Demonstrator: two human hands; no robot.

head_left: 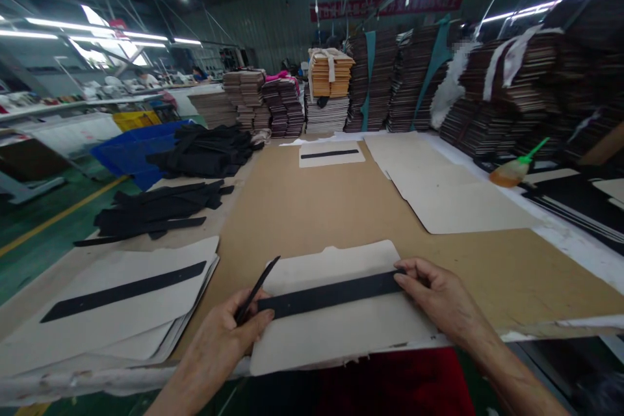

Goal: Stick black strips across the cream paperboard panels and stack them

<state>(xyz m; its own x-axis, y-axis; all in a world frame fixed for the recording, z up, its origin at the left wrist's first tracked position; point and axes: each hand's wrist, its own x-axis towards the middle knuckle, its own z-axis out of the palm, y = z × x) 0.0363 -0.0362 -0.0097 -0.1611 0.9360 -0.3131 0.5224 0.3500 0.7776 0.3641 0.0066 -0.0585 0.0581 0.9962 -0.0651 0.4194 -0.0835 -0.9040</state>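
A long black strip [336,294] lies across a pale board [341,331] at the table's front edge. My left hand [238,328] pinches the strip's left end between thumb and fingers. A thin dark piece [260,286], seen nearly edge-on, sticks up from the same hand. At the strip's other end, my right hand [429,286] grips the tip with its thumb and forefinger, near the board's right side.
Stacked pale boards [131,305] with a black strip on top lie at left. Black strips [160,208] are heaped behind them. Another board [331,155] sits farther back, with large pale sheets [448,188] and a glue bottle [511,172] at right.
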